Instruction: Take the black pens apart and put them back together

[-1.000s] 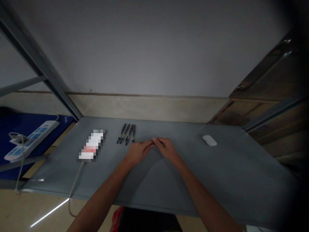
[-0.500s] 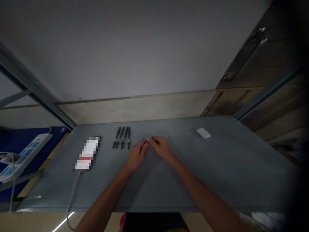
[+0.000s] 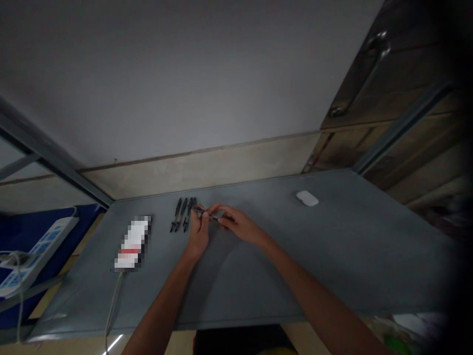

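A person is holding a dark pen point(image 3: 205, 213) between both hands, just above a grey table point(image 3: 258, 276). The left hand point(image 3: 198, 234) is pinching the pen's left end, thumb and fingers closed narrowly on it. The right hand point(image 3: 236, 226) is gripping the other end, fingers curled around it. The pen is hovering just beside a row of similar pens point(image 3: 182, 215), which are lying loose on the tabletop, not in any holder. The pen seems to be getting worked at both ends, and carrying on is calling for a steady two-handed pinch. A phone point(image 3: 131, 244) is lying to the left and a white mouse point(image 3: 307, 198) well apart to the right.
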Demonstrator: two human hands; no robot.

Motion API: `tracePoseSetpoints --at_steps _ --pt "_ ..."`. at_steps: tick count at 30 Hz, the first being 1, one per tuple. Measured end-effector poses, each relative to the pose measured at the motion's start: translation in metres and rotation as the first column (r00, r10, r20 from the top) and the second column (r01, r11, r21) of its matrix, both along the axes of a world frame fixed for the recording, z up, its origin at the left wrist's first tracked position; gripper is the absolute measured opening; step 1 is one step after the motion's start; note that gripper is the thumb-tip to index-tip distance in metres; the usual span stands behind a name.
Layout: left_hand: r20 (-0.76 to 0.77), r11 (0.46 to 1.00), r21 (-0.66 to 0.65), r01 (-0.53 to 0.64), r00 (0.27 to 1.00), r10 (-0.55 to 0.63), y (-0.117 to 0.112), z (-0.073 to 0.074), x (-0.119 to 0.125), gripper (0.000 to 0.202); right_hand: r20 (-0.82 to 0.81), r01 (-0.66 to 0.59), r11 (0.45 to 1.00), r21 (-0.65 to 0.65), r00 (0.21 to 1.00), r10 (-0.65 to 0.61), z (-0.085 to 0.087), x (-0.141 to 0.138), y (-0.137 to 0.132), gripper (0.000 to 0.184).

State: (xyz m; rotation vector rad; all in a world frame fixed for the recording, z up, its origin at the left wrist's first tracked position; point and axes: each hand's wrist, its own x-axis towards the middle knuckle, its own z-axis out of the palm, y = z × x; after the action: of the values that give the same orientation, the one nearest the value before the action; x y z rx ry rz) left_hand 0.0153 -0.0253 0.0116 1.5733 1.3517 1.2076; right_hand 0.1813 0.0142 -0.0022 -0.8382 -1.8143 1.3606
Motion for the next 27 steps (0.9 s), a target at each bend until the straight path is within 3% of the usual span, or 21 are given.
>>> tracePoseSetpoints --at_steps 4,8,11,15,18,22,24,27 --pt "0.205 0.995 -0.086 -0.054 0.976 0.071 0.004 -0.010 -0.001 0.045 -0.013 0.113 0.993 -0.017 0.993 -0.113 -0.001 0.007 0.008 0.030" --pt "0.245 0.974 -0.205 -0.091 0.959 0.141 0.008 -0.020 -0.002 0.062 -0.117 0.319 0.942 -0.106 0.937 -0.330 0.001 0.013 0.016 0.028" --pt "0.327 0.974 -0.224 -0.021 0.940 0.096 0.010 -0.024 -0.001 0.057 -0.275 0.404 0.893 -0.200 0.852 -0.446 0.003 0.013 0.018 0.027" --pt "0.452 0.947 -0.274 0.168 0.891 -0.027 0.006 -0.024 0.002 0.046 -0.379 0.425 0.847 -0.319 0.762 -0.525 0.005 0.009 0.017 0.028" --pt "0.469 0.908 -0.300 0.292 0.874 -0.126 0.001 -0.022 0.005 0.046 -0.435 0.363 0.846 -0.390 0.737 -0.517 0.009 0.006 0.014 0.030" --pt "0.495 0.826 -0.346 0.445 0.835 -0.242 -0.003 -0.018 0.006 0.045 -0.503 0.127 0.876 -0.465 0.776 -0.379 0.018 0.004 0.006 0.034" --pt "0.540 0.786 -0.363 0.500 0.801 -0.260 -0.003 -0.017 0.004 0.044 -0.513 0.060 0.874 -0.483 0.789 -0.338 0.024 0.003 0.002 0.034" --pt "0.603 0.787 -0.359 0.502 0.768 -0.215 -0.003 -0.018 0.003 0.044 -0.508 0.021 0.877 -0.481 0.808 -0.298 0.028 0.003 -0.002 0.041"
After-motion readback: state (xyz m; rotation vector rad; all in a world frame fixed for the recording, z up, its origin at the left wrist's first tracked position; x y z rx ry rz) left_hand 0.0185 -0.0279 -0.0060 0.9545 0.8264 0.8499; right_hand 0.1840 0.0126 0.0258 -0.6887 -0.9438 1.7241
